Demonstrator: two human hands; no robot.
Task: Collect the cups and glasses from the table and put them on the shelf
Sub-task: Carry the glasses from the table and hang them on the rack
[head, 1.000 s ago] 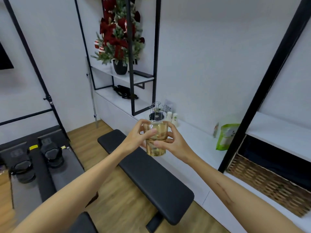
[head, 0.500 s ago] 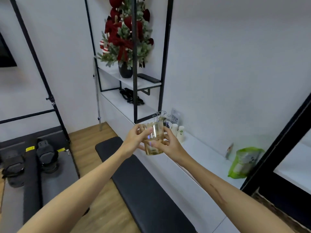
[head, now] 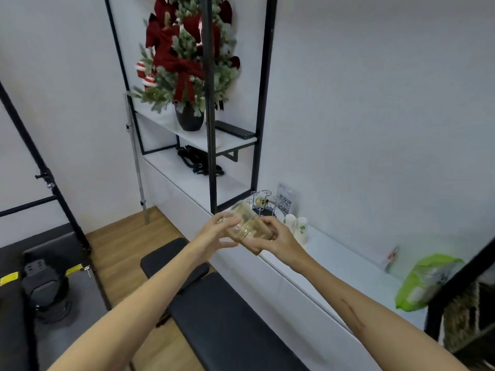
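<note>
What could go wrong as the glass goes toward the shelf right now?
The glass is tilted between the right hand and left hand, over the gap beside the black bench, so a slip could drop it. The wire rack and paper cups crowd the white shelf just ahead.
</note>
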